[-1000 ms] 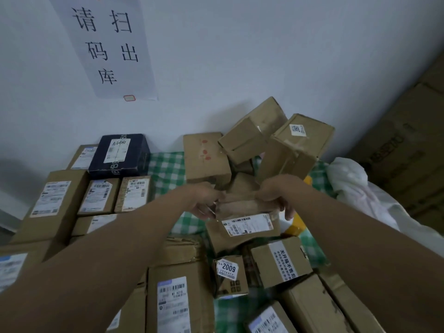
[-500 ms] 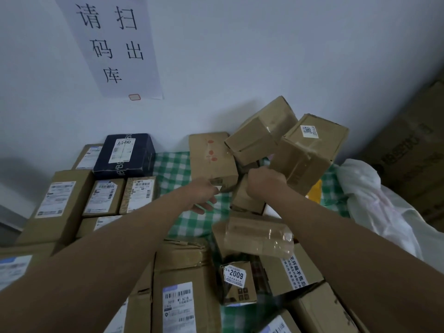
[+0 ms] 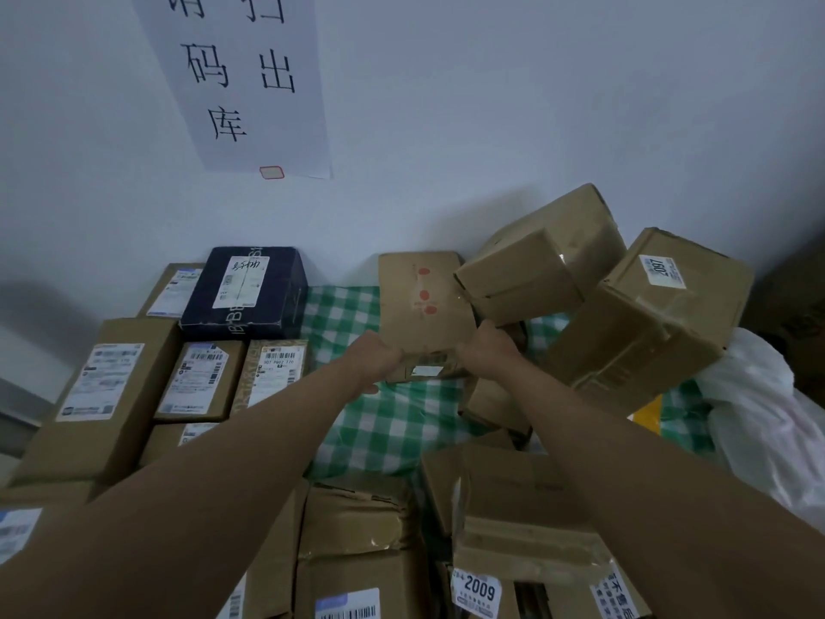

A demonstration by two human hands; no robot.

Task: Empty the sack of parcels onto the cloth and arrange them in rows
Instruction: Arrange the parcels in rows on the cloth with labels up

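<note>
A pale white wall (image 3: 491, 105) fills my twelve o'clock, evenly and dimly lit, with soft shadow low at nine o'clock. A paper sign (image 3: 241, 82) with black Chinese characters hangs on it at eleven o'clock. At three o'clock dark brown cartons (image 3: 799, 306) stand against the wall

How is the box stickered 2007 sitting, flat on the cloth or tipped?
Tipped. The box stickered 2007 stands on one corner, leaning on neighbouring boxes, its faces angled to the checked cloth.
</note>
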